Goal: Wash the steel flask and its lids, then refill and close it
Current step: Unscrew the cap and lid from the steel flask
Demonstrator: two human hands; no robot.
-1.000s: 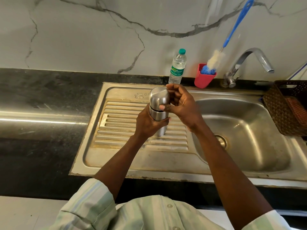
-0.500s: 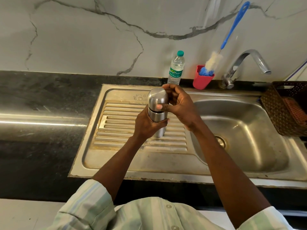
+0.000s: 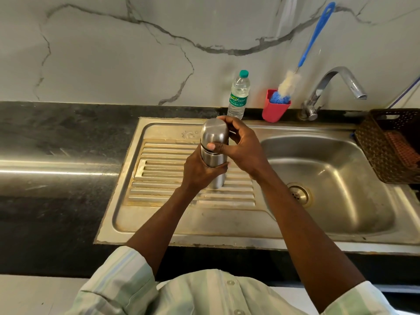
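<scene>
A steel flask (image 3: 216,159) stands upright on the ribbed drainboard (image 3: 163,176) of the sink unit. My left hand (image 3: 200,171) wraps around the flask's body from the left. My right hand (image 3: 238,146) grips the rounded steel cap lid (image 3: 213,135) on top, thumb at the seam between cap and body. A dark gap line shows at that seam. The flask's base is partly hidden by my left hand.
A clear water bottle (image 3: 238,95) with a green cap stands behind the flask. A red cup (image 3: 275,108) holds a blue-handled bottle brush (image 3: 304,53). The tap (image 3: 329,87) arches over the sink basin (image 3: 329,178). A brown basket (image 3: 391,144) sits at the right.
Both hands stay on the flask and cap; my right hand's fingers have shifted slightly around the cap. The flask keeps its place on the drainboard.
</scene>
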